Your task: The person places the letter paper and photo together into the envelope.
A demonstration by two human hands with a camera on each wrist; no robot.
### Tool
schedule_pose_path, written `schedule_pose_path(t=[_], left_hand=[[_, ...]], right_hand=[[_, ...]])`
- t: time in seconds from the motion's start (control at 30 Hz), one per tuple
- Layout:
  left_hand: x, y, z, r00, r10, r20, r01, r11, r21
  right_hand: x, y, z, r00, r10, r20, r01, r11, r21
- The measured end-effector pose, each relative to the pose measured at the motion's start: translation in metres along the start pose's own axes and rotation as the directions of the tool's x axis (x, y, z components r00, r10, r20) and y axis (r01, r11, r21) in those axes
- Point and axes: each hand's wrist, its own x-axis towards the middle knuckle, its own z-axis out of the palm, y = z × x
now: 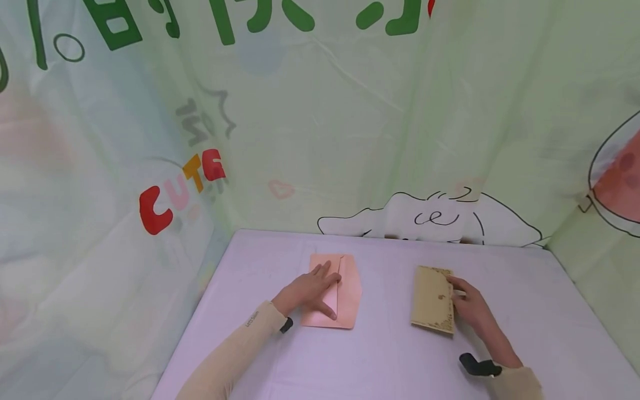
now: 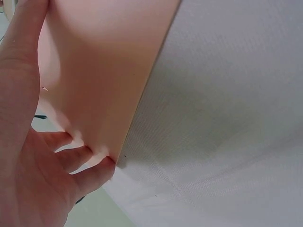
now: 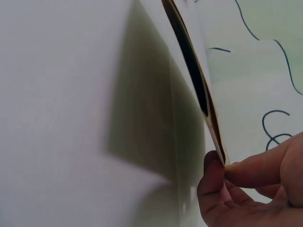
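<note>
My left hand (image 1: 311,288) rests on a pink envelope (image 1: 350,300) on the table, its fingers spread over the paper. The envelope's pointed flap lies unfolded toward the right. In the left wrist view, the fingertips of the left hand (image 2: 52,175) touch the envelope (image 2: 104,80) near one edge. At the right, my right hand (image 1: 470,304) pinches the right edge of a folded tan card (image 1: 429,297) with a dark ornamental border. Seen edge-on in the right wrist view, the card (image 3: 215,130) is raised off the cloth, held between thumb and fingers of the right hand (image 3: 255,184).
A pale lilac cloth covers the table (image 1: 380,366). Printed curtains (image 1: 350,122) hang along its back and sides. A dark wrist strap piece (image 1: 477,366) shows on the right forearm.
</note>
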Motion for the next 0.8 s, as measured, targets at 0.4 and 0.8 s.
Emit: schedule_pose_path(t=[0.4, 0.8], left_hand=[[0.001, -0.001, 0.001, 1.000, -0.001, 0.005, 0.001, 1.000, 0.000], [0.004, -0.003, 0.003, 1.000, 0.003, 0.000, -0.003, 1.000, 0.005]], right_hand=[[0.008, -0.018, 0.019, 0.997, -0.074, 0.019, 0.073, 0.996, 0.044], [0.010, -0.027, 0.032, 0.993, -0.115, 0.030, 0.113, 0.993, 0.045]])
